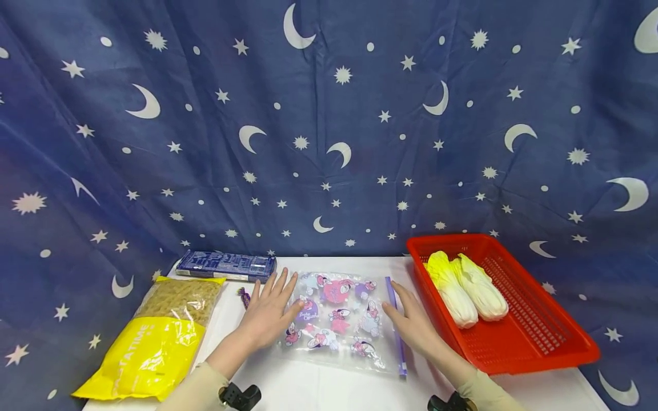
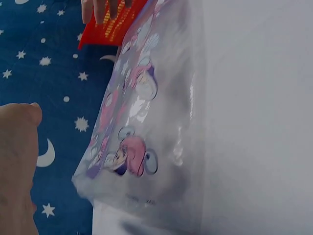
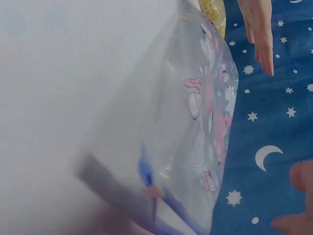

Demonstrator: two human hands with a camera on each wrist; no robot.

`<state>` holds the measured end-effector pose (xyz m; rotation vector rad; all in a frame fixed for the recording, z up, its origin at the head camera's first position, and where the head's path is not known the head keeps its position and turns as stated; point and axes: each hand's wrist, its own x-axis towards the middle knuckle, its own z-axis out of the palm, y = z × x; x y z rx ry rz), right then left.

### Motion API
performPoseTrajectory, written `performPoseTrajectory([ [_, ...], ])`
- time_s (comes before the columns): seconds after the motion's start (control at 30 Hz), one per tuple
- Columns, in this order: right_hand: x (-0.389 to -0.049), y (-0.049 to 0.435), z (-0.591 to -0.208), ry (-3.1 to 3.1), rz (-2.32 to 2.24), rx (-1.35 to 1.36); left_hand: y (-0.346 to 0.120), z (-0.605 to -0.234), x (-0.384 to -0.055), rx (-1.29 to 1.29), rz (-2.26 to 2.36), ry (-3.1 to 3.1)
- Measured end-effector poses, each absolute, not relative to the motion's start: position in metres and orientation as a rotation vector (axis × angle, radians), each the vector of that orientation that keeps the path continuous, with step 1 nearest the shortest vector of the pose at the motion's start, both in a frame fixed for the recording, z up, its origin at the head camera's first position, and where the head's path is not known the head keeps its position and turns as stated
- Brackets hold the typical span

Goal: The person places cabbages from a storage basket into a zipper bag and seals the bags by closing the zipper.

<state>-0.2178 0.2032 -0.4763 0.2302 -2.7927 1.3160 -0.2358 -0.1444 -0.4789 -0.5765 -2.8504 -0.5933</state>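
A person's two bare hands hang over a clear plastic bag [image 1: 341, 337] that lies flat in the middle of a white table [image 1: 313, 394]. The left hand [image 1: 269, 314] is at the bag's left edge, its fingers straight and a little spread, the thumb reaching over the printed plastic. The right hand [image 1: 413, 322] is at the opposite edge, fingers extended, thumb pointing inward across the purple zip strip [image 1: 400, 345] that runs down that side. Neither hand pinches anything; whether either touches the bag cannot be told. Pink, purple and white cartoon figures cover the bag. Cream sleeves [image 1: 197, 388] and small black devices [image 1: 240, 395] are at both wrists.

Just beyond the left fingers is a small purple-wrapped item [image 1: 244, 297], partly hidden. Behind it, a dark blue packet [image 1: 226, 264] lies along the table's back edge. Further left, a yellow bag of pasta [image 1: 149, 354] slants, its upper part see-through. To the right of the right hand, a red plastic basket [image 1: 545, 354] holds two pale cabbages [image 1: 485, 294] side by side, leafy ends yellow. A blue curtain [image 1: 319, 165] with white moons and stars hangs behind everything.
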Motion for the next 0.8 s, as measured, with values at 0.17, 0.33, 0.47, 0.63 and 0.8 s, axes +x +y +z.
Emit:
performPoseTrajectory([
  [0.17,-0.207,0.206,-0.480,-2.788,1.477,0.063,-0.131,-0.487,-0.228,-0.643,-0.612,-2.821],
  [0.33,-0.201,0.205,-0.479,-2.758,1.662,-0.101,-0.114,-0.481,-0.219,-0.733,-0.627,-2.825],
  [0.47,-0.199,0.204,-0.481,-2.615,1.940,-0.253,-0.100,-0.479,-0.211,-0.792,-0.622,-2.868],
  [0.63,-0.204,0.208,-0.489,-2.408,2.194,-0.428,-0.075,-0.478,-0.208,-0.844,-0.642,-2.890],
  [0.8,-0.210,0.212,-0.493,-2.298,2.311,-0.587,-0.051,-0.473,-0.210,-0.867,-0.669,-2.928],
])
